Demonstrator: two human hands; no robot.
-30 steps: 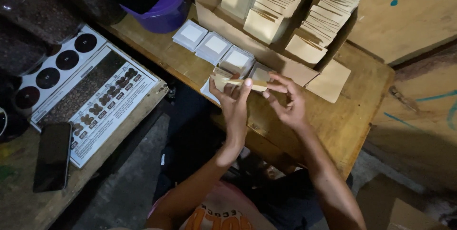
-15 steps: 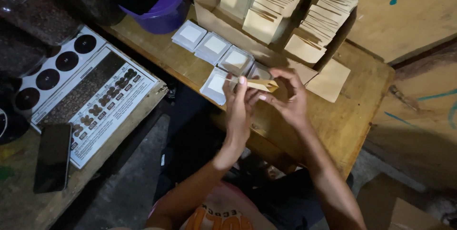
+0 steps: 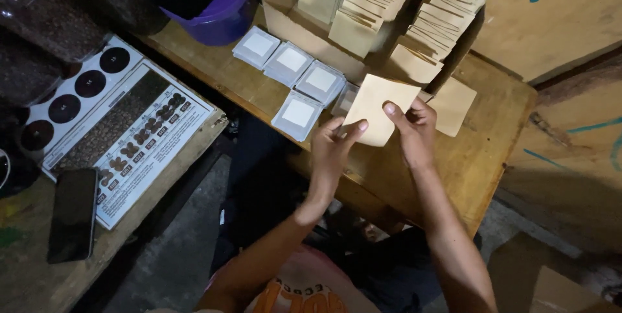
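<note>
Both hands hold one flat tan paper pouch (image 3: 374, 107) up over the wooden bench (image 3: 492, 157). My left hand (image 3: 334, 152) pinches its lower left edge; my right hand (image 3: 413, 133) grips its right side, thumb on the face. Just left of the hands, several white-and-grey square sachets (image 3: 299, 116) lie in a row on the bench. Behind them an open cardboard box (image 3: 304, 31) holds rows of upright tan pouches (image 3: 427, 34). One more tan pouch (image 3: 453, 105) lies flat on the bench to the right of my hands.
A purple tub (image 3: 223, 11) stands at the bench's back left. On a lower table to the left lie a printed chart with dark circles (image 3: 107, 128) and a black phone (image 3: 72, 214). Jars of dark beans (image 3: 39, 21) stand at the top left. Plywood boards (image 3: 557, 15) lean at right.
The pouch, held low and edge-on near the sachets a second ago, has been turned up so its broad face shows. Both hands stayed over the same spot of the bench.
</note>
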